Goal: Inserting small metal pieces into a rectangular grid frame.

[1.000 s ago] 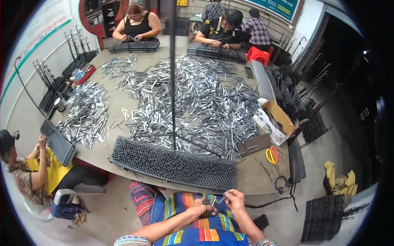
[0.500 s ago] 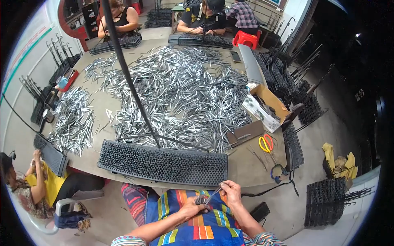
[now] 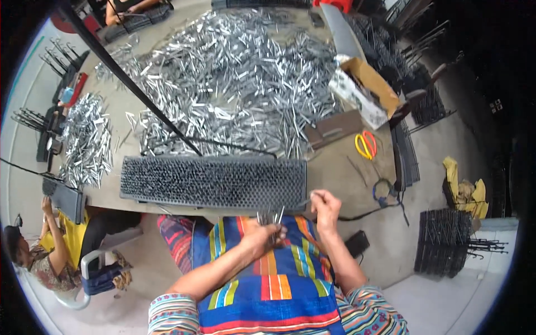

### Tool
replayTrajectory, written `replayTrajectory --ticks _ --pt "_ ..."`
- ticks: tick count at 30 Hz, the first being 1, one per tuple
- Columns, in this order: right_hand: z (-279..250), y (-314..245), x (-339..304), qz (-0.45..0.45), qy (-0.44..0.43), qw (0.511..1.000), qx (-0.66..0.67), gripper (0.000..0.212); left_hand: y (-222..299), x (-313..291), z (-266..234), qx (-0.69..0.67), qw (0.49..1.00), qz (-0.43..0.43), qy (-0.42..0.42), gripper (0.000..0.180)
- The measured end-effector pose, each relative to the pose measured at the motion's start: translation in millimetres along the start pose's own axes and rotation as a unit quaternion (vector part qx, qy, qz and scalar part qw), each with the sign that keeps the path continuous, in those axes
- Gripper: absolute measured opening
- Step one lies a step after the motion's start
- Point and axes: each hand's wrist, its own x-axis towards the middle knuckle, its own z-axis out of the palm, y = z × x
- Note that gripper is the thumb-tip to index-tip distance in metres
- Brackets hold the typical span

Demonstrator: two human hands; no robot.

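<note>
A bundle of thin metal strips sticks up out of my left hand, whose fingers are wrapped round it above my striped apron. My right hand is raised at the near right corner of a long black perforated rack. Its thumb and forefinger are pinched on what looks like one thin metal strip, small and partly hidden by the fingertips. Dark pieces stand in many of the rack's holes, mostly toward the left and middle; the right end shows bare holes.
A broad heap of loose metal strips covers the table behind the rack. To the right lie yellow-and-orange-handled scissors, a brown block and an open carton. A dark rod slants over the rack. A co-worker sits at left.
My right hand has moved away from the bundle in my left hand, out to the rack's right corner. The view has tilted, so the table sits higher in the picture.
</note>
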Motion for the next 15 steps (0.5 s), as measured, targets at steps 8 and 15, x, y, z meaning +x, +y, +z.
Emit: replayTrajectory --ticks 8,15 --pt "10.0 4.3 10.5 -0.058 0.036 0.997 0.025 0.006 -0.7 9.7 7.9 -0.008 1.0 0.002 0.028 0.006" --pt "31.8 -0.7 18.2 -0.14 0.03 0.99 -0.014 0.007 4.0 4.4 10.2 -0.012 1.0 -0.001 0.019 0.009"
